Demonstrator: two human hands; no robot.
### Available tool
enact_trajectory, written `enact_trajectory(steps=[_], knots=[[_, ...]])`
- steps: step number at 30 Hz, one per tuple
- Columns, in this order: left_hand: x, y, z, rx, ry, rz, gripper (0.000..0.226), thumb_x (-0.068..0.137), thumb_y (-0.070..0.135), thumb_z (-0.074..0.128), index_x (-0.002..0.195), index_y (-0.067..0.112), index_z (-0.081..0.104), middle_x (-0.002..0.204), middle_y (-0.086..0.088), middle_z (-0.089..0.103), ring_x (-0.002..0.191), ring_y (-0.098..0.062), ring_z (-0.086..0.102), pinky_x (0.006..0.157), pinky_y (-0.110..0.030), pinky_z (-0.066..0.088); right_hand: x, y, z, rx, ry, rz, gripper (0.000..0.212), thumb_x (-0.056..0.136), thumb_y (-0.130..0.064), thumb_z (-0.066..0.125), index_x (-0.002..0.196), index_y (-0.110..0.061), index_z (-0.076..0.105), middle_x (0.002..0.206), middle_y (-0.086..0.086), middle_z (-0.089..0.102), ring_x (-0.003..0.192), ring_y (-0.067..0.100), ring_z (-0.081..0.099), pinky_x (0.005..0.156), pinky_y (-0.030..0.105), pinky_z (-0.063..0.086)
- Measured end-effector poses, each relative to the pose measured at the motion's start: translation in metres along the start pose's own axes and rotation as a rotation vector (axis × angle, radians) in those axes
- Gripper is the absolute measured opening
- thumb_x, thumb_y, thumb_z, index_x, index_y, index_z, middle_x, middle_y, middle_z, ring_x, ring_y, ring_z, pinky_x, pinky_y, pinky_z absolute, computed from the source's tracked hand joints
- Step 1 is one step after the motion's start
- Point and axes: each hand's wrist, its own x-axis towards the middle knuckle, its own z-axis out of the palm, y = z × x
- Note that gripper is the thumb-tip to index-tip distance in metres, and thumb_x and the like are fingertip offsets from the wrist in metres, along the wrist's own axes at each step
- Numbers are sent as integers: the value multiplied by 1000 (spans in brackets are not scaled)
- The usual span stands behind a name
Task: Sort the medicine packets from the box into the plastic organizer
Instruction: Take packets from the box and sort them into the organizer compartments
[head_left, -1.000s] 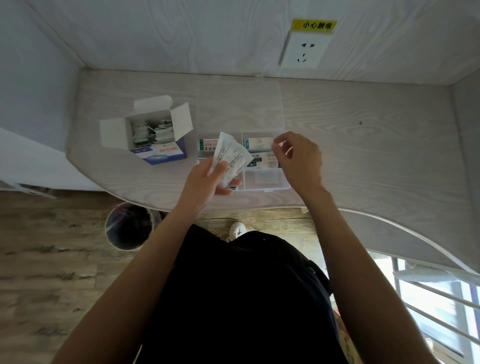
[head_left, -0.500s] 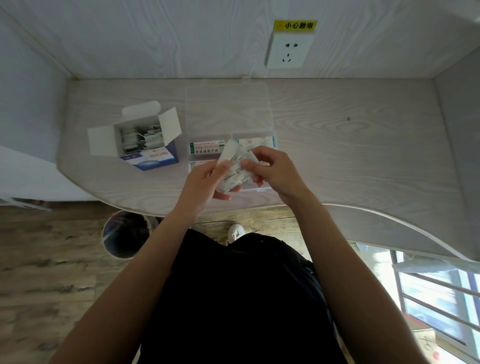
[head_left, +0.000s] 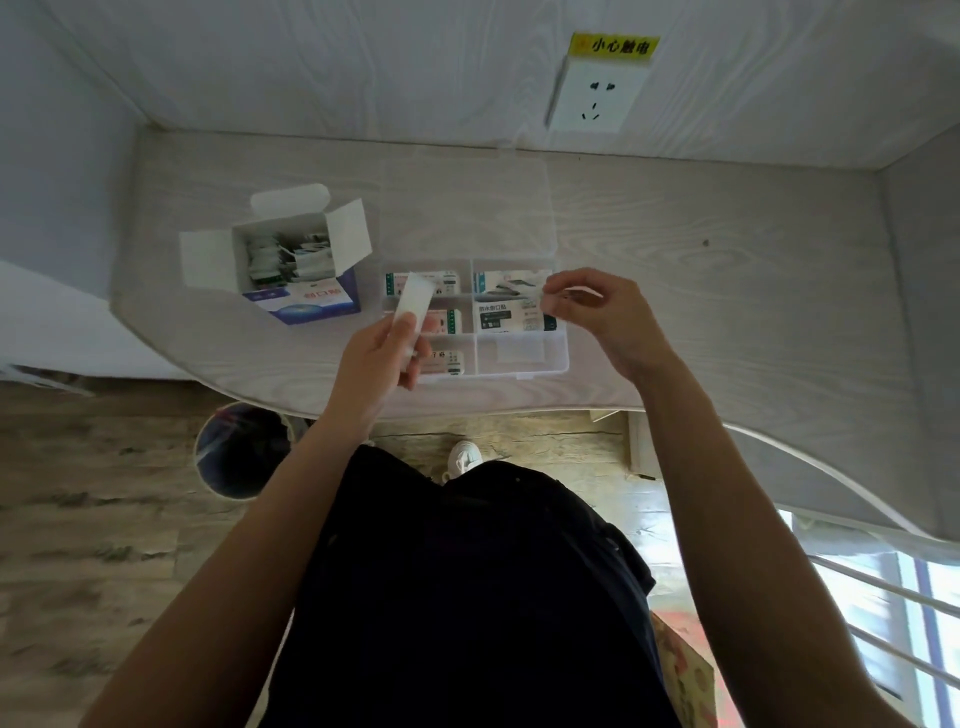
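The clear plastic organizer (head_left: 563, 361) lies open on the desk, its lid (head_left: 467, 208) folded back. Several of its compartments hold printed packets, and the front right one looks bare. My left hand (head_left: 382, 358) grips a small stack of white medicine packets (head_left: 413, 304) over the organizer's left column. My right hand (head_left: 602, 317) hovers at the organizer's right side, fingertips pinched on one small packet (head_left: 535, 304) above the right compartments. To the left stands the white and blue box (head_left: 311, 304), flaps open, with more packets (head_left: 285, 257) inside.
A wall socket (head_left: 595, 98) with a yellow label sits on the back wall. Below the desk's curved front edge are a round bin (head_left: 239, 452) and a wooden floor. Side walls close the desk in on the left and right.
My right hand has drawn one packet off the stack in my left hand and carried it right, over the organizer's right compartments. My left hand keeps the remaining stack.
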Motion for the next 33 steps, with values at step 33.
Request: enact_trajectory(steps=[33], knots=[[-6,-11,0,462,97,436,38,79,27,73,116,19,63,114,-4,65,97,-6,55,72,-31,55,21,27,33,-1202,109,-497,9,84,-15,66,89,-9,70,88,9,67,69,29,62,57,27,38]])
